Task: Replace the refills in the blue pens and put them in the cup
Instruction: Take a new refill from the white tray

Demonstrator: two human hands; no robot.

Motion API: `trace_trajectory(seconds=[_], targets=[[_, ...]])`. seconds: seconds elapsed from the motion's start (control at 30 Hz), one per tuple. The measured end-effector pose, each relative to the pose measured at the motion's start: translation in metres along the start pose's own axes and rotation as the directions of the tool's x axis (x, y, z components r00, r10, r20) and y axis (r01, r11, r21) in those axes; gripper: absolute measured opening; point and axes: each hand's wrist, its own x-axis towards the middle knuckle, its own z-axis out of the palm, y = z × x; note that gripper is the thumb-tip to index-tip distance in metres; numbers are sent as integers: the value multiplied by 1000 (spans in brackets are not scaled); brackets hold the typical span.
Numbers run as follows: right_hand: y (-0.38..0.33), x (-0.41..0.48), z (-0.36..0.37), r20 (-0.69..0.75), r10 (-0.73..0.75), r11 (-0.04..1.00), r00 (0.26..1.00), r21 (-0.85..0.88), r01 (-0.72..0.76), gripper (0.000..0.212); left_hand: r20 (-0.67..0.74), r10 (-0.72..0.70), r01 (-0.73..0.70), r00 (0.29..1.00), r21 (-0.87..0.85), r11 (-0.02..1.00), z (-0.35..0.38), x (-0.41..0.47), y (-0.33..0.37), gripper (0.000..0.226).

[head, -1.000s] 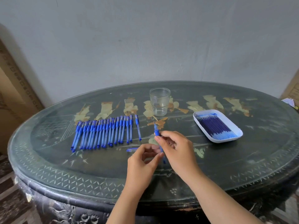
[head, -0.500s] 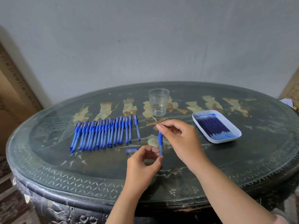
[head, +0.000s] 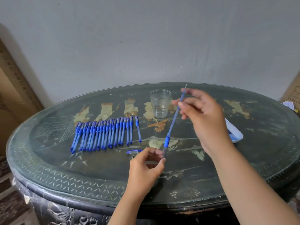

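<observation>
The person's hands are apart, each clamped on its own end of one pen. The left hand [head: 146, 166] is low over the near part of the table [head: 243, 168] and pinches the bottom of a clear pen barrel [head: 165, 144] between thumb and fingertips. The barrel stands almost upright, with its blue grip at the top. The right hand [head: 203, 117] is higher and farther back, a little blurred. It pinches a thin blue refill [head: 174, 118] near its upper end, and the other fingers are loosely spread. The refill slants up and to the right; its lower end sits in the mouth of the grip and most of its length is outside the barrel.

Behind the refill a clear glass cup [head: 160, 103] stands upright with no pens in it. To the left a row of blue pens [head: 103, 133] lies side by side on the table, with a single pen [head: 138, 129] just beside the row's right end. A loose blue cap [head: 134, 151] lies flat near the left hand's fingers. A white tray [head: 237, 135] shows partly behind the right wrist, with something blue in it
</observation>
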Motion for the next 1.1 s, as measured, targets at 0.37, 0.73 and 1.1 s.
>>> trace_trajectory(seconds=[0.37, 0.73, 1.1], targets=[[79, 31, -40, -253, 163, 884, 954, -392, -255, 19, -222, -33, -20, 974, -236, 972, -27, 19, 3, 19], [143, 50, -40, -148, 243, 377, 959, -896, -234, 23, -440, -141, 38, 887, -233, 972, -70, 60, -32, 18], [155, 56, -34, -106, 242, 165, 964, -975, -149, 17, -399, -145, 65, 905, -206, 976, -71, 64, -36, 18]])
